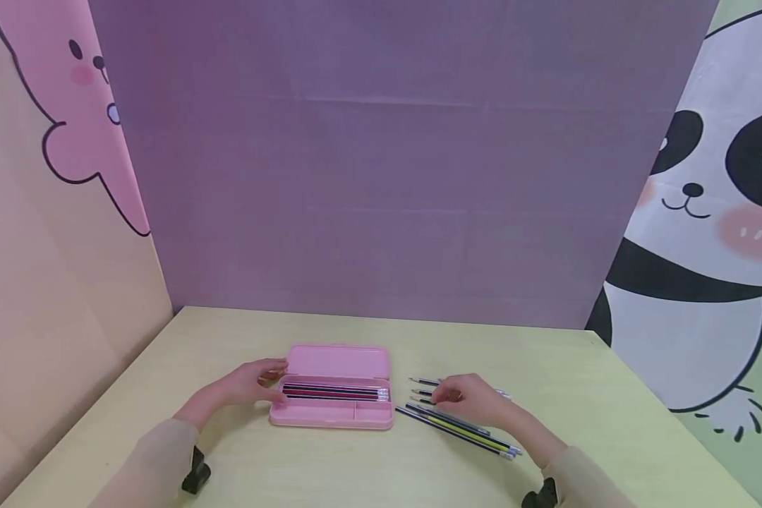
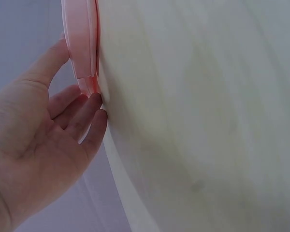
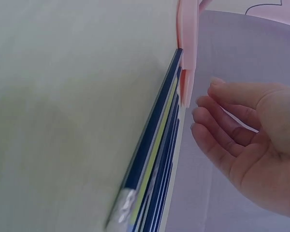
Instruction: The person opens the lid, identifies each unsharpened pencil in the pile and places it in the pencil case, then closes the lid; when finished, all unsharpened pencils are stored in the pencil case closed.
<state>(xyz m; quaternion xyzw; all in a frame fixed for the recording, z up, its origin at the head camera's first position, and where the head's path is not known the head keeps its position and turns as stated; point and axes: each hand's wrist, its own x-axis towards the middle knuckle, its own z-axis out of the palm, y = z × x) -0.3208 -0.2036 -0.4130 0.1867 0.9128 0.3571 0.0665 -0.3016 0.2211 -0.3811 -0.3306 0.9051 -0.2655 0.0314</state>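
Note:
A pink pencil case (image 1: pixel 311 418) lies open on the table, its lid (image 1: pixel 338 362) folded back. Several striped pencils (image 1: pixel 333 392), dark and red, fill its long compartment. At the case's left end, my left hand (image 1: pixel 254 382) has its thumb against the tray wall and its fingers by the lid, loosely bent. My right hand (image 1: pixel 466 396) hovers over several loose pencils (image 1: pixel 457 425) right of the case. In the right wrist view its thumb (image 3: pixel 237 94) and fingers curve loosely with nothing visible between them, beside the pencils. One loose pencil is yellow-striped; the others look dark.
The pale wooden table (image 1: pixel 330 469) meets a purple backdrop (image 1: pixel 381 176) at its far edge. A wall with a pink cartoon figure (image 1: pixel 70 106) stands at left, one with a panda (image 1: pixel 692 339) at right. A small divided section (image 1: pixel 373 410) sits in the case's front right.

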